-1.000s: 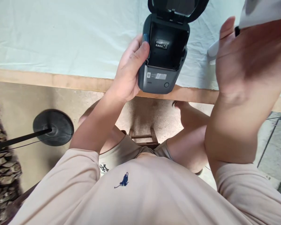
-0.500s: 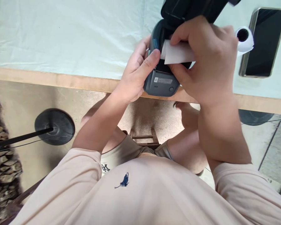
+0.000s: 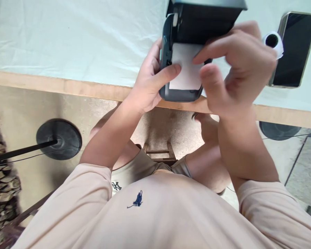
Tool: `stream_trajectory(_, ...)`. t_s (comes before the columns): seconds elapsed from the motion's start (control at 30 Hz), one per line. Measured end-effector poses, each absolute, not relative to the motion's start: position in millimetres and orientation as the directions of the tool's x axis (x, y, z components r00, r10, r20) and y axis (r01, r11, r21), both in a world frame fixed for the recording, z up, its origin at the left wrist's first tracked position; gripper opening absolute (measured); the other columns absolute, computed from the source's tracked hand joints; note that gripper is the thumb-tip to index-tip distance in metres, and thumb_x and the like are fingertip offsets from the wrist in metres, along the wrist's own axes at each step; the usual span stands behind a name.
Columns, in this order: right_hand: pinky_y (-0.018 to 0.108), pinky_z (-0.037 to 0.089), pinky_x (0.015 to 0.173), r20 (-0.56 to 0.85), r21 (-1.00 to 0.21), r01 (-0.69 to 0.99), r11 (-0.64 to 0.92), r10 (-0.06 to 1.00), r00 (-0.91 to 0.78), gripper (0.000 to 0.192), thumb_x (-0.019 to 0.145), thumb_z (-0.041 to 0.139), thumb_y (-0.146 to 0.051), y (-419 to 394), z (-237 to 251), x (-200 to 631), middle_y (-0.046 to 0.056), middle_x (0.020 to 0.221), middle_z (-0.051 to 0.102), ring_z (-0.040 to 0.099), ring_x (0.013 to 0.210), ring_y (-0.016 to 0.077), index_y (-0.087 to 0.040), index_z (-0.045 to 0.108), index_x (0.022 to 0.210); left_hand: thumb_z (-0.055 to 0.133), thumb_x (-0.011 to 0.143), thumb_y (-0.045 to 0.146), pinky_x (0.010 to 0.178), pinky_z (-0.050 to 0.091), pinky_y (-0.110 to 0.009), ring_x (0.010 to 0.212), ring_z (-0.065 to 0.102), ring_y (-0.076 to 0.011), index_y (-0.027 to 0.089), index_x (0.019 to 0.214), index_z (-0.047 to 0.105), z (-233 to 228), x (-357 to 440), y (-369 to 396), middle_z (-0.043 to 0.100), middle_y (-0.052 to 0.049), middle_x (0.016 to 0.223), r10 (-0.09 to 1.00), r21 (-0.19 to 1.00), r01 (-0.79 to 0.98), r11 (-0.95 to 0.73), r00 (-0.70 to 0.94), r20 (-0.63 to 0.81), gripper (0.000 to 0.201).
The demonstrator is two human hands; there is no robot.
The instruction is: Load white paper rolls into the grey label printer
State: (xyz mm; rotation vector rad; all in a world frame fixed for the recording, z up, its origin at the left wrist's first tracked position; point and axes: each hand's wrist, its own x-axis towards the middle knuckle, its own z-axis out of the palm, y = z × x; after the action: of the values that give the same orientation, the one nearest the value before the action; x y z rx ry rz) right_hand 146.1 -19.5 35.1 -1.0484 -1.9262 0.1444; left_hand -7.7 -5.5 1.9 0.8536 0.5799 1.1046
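Note:
A dark grey label printer (image 3: pixel 177 96) is held at the table's front edge, its lid (image 3: pixel 204 24) raised toward the far side. White paper (image 3: pixel 188 71) lies flat across its front part. My left hand (image 3: pixel 155 76) grips the printer's left side, with the thumb pressing on the paper. Above the right edge of the paper is my right hand (image 3: pixel 240 65), thumb and index finger apart and nothing held between them. Whether the index fingertip touches the paper I cannot tell. The inside of the printer is mostly hidden by the paper and lid.
To the right, a small white paper roll (image 3: pixel 273 43) with a dark core sits against a dark-screened phone (image 3: pixel 291 50). Pale cloth (image 3: pixel 80 41) covers the table, which has a wooden front edge (image 3: pixel 54 84). A round black stand base (image 3: pixel 59 138) is on the floor.
My right hand has let go of the paper and drawn back to the right with fingers spread. The paper now lies flat over the printer's front, and the printer is tilted differently.

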Motion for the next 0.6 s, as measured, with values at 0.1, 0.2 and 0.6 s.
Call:
stream_trajectory(0.1, 0.024, 0.036, 0.072, 0.715, -0.610, 0.542, 0.578, 0.696, 0.064, 0.029, 0.089, 0.045, -0.029, -16.4, 39.0, 144.5, 0.000, 0.065, 0.044, 0.044, 0.067, 0.0041, -0.013, 0.048, 0.066, 0.063, 0.076, 0.019, 0.079, 0.052, -0.028, 0.096, 0.064, -0.0215, 0.025, 0.104, 0.055, 0.6, -7.4, -7.0, 0.059, -0.001, 0.090, 0.937, 0.858, -0.479, 0.184, 0.350, -0.005, 0.029)
stream_trajectory(0.2, 0.024, 0.036, 0.072, 0.628, -0.738, 0.506, 0.447, 0.729, 0.273, 0.015, 0.087, 0.039, -0.021, -8.7, 33.8, 142.1, 0.002, 0.077, 0.042, 0.043, 0.072, 0.0056, -0.017, 0.042, 0.073, 0.063, 0.069, 0.010, 0.077, 0.051, -0.026, 0.084, 0.063, -0.0149, 0.026, 0.109, 0.056, -5.3, -8.1, -5.9, 0.057, 0.002, 0.087, 0.927, 0.884, -0.430, 0.187, 0.375, -0.013, 0.044)
stream_trajectory(0.6, 0.027, 0.050, 0.079, 0.037, -0.989, 0.126, 0.077, 0.954, -0.297, 0.060, 0.080, 0.049, -0.042, -18.3, 26.1, 145.4, -0.005, 0.117, 0.053, 0.056, 0.091, 0.0094, -0.037, 0.016, 0.131, 0.040, 0.093, 0.030, 0.095, 0.051, -0.030, 0.129, 0.050, -0.0225, 0.023, 0.120, 0.049, -0.5, -5.9, -8.9, 0.063, -0.005, 0.113, 0.954, 0.851, -0.510, 0.124, 0.297, 0.039, 0.030)
